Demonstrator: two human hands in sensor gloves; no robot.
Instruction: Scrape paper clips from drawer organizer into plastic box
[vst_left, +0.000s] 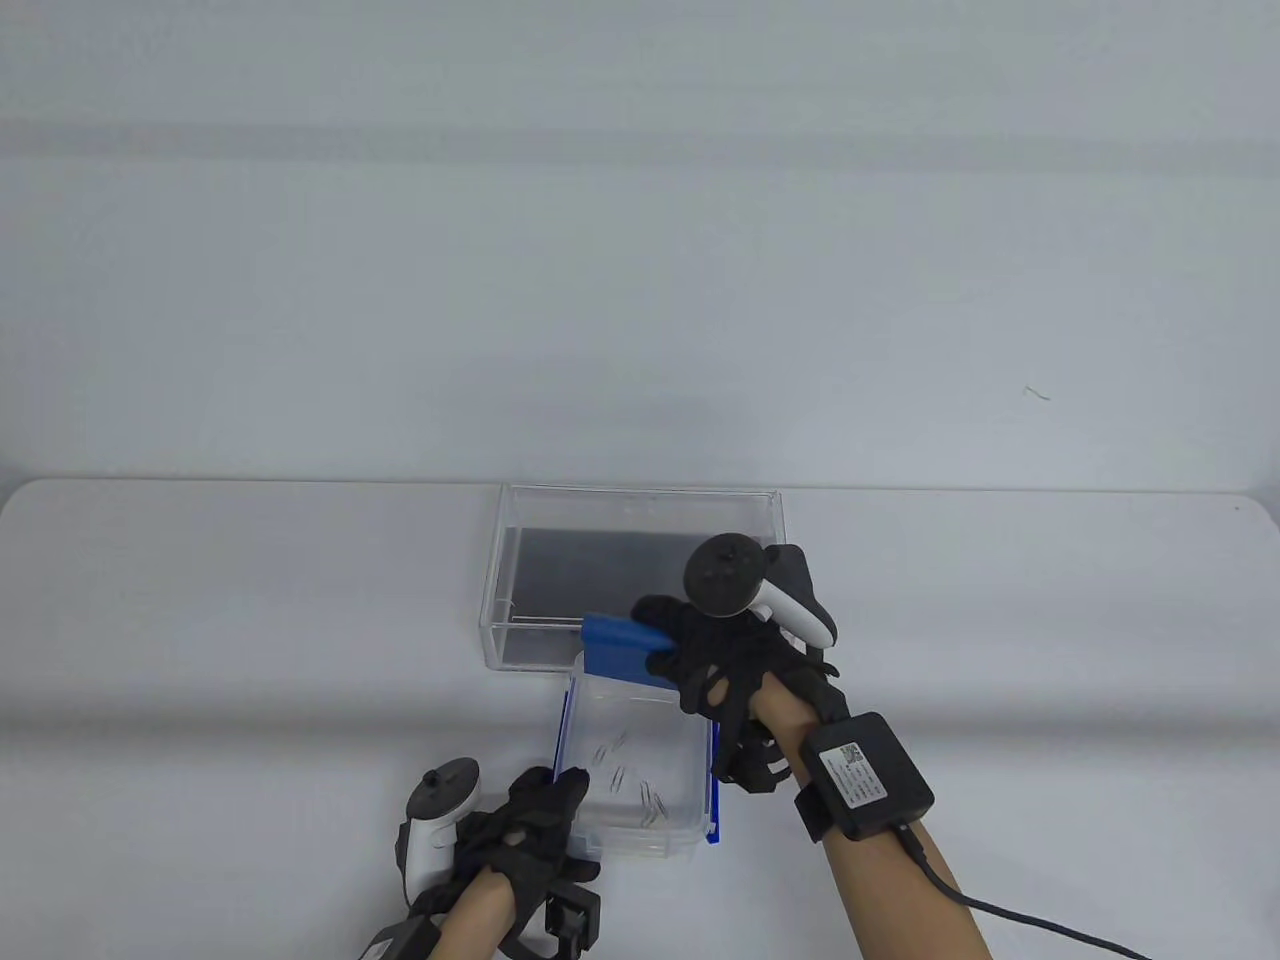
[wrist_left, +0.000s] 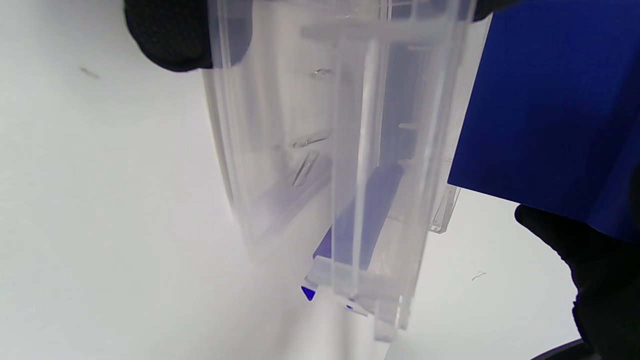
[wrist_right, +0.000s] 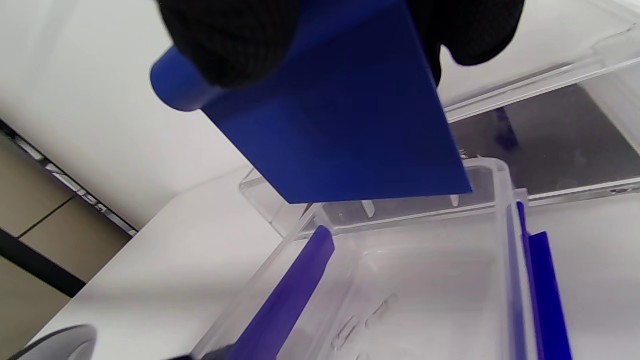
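While the right hand (vst_left: 735, 650) gripped a blue scraper (vst_left: 625, 648) just beyond the far rim of the drawer organizer (vst_left: 640, 770), the left hand (vst_left: 530, 815) held that organizer's near-left corner, fingers curled over its wall, the table view showed. Several paper clips (vst_left: 630, 775) lay scattered on the organizer's floor between the two hands. Beyond the right hand stood the clear plastic box (vst_left: 635, 575), touching or just beside the organizer's far end; whether it held any clips could not be told.

From the left wrist, a gloved fingertip (wrist_left: 170, 35) pressed against the organizer's clear wall (wrist_left: 280, 150), with a few clips (wrist_left: 306, 160) visible through it and the scraper's blade (wrist_left: 550, 110) on the far side of the hand.

From the right wrist, fingers (wrist_right: 240, 35) pinched the scraper's handle end, its flat blade (wrist_right: 345, 130) hanging above the organizer's far rim (wrist_right: 415, 212), clear of the floor. Clips (wrist_right: 367, 320) lay on that floor, below the blade.

Judging by this, the clips remained to be swept: the blade had yet to go down behind them and push them toward the box.
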